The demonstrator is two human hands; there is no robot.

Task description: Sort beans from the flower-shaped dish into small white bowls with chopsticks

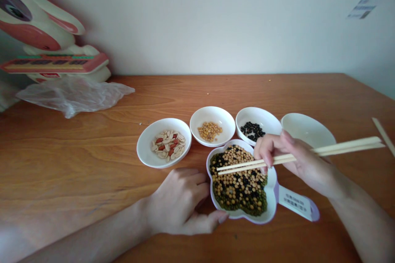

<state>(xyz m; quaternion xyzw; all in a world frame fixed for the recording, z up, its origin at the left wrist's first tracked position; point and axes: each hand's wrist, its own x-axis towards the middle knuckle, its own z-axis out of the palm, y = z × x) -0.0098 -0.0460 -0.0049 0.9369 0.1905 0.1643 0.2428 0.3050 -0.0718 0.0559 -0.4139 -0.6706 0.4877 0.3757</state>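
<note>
My right hand point(296, 158) is closed around a pair of pale wooden chopsticks point(336, 148), their tips close together over the beans. Beneath them sits a white, purple-rimmed flower-shaped dish point(271, 211) with a labelled handle pointing right. It holds mixed tan, black and green beans point(237, 181). At the dish's left side rests my left hand point(182, 201), fingers curled against the wall and thumb on the near rim. Behind the dish stand white bowls: one with peeled and red-skinned peanuts point(169, 144), one with yellow beans point(210, 131), one with black beans point(252, 130).
A fourth white bowl point(308, 125) stands behind my right hand, its inside partly hidden. A cow-shaped toy keyboard point(52, 63) and a clear plastic bag point(77, 94) occupy the back left. Another pale stick point(383, 135) shows at the right edge. The wooden table point(77, 168) meets a wall.
</note>
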